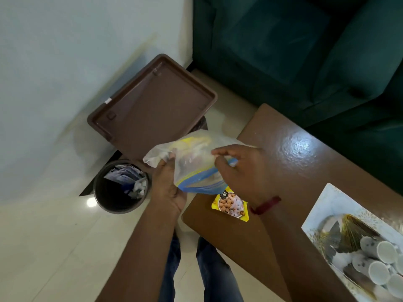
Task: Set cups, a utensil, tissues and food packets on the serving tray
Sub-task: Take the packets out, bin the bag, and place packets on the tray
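Both hands hold a clear zip bag (192, 166) with a blue seal and yellow contents, above the table's left end. My left hand (166, 184) grips its lower left side. My right hand (237, 168) pinches its upper right edge. A yellow peanut packet (232, 204) lies on the brown table (283, 153) just below the bag. At the right edge a white patterned serving tray (322, 205) carries several white cups (375, 262) lying on their sides.
A dark waste bin (117, 192) with paper inside stands on the tiled floor left of the table. A brown plastic lid (152, 105) leans open behind it against the white wall. A dark green sofa (305, 51) fills the upper right.
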